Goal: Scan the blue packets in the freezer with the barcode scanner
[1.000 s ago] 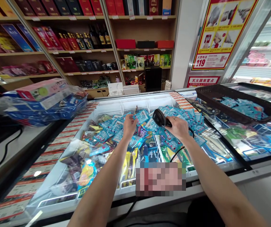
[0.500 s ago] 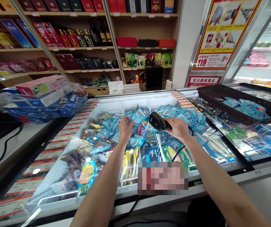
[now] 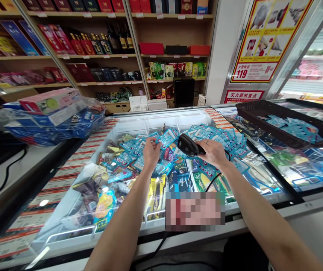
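My right hand [image 3: 212,152] is wrapped round the handle of a black barcode scanner [image 3: 188,145], whose head points left. Its black cable hangs down toward the front edge. My left hand [image 3: 151,151] pinches the corner of a blue packet [image 3: 168,137], with the printed barcode side facing up. The packet lies just left of the scanner head. Many similar blue packets [image 3: 220,136] are spread over the glass lid of a chest freezer around both hands. Under the glass, wrapped ice creams [image 3: 156,192] show in white wire baskets.
A dark brown tray [image 3: 288,140] with more blue packets stands on the freezer at the right. Stacked boxes in plastic wrap [image 3: 51,116] sit at the left. A pixelated patch covers something at the front edge. Stocked shelves [image 3: 93,56] line the back.
My left hand has shifted very slightly to the right with the blue packet. The scanner and my right hand stay almost where they were.
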Demonstrator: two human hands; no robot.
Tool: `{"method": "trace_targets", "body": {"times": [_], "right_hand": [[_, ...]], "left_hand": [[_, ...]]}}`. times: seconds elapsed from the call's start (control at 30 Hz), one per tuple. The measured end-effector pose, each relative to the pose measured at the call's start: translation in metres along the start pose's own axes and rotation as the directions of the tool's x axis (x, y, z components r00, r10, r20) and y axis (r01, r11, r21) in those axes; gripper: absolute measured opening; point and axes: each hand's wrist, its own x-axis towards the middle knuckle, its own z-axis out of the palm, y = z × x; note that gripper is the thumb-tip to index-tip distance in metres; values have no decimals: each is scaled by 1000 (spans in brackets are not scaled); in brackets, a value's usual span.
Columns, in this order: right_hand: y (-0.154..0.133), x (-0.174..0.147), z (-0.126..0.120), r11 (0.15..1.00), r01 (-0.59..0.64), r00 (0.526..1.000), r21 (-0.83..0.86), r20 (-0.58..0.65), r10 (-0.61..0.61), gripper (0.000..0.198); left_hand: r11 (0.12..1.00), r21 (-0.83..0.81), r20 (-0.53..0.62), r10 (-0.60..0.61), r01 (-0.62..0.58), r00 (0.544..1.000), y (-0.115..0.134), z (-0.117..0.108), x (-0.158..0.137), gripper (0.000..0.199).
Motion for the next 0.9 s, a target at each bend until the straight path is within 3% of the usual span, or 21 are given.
{"method": "trace_targets", "body": {"times": [0.4,0.63,0.77,0.9], "right_hand": [[0,1,-1,1000,17,1000,10,-9,-17,32],[2,1,-4,999,-21,999,-32,-45,19,33],[5,-1,-3,997,-46,993,-61,-108,39,30],[7,-2,-2,996,-65,991,-67,-123,57,32]], "left_hand": [[999,32,25,-6,5,1000,2,0,-1,28],[999,-31,-55,25,-27,998,-2,-1,0,33],[992,124,-185,55,-32,981,-1,-10,0,37],[934,350,-205,159,-79,966,1,-19,2,27]]}}
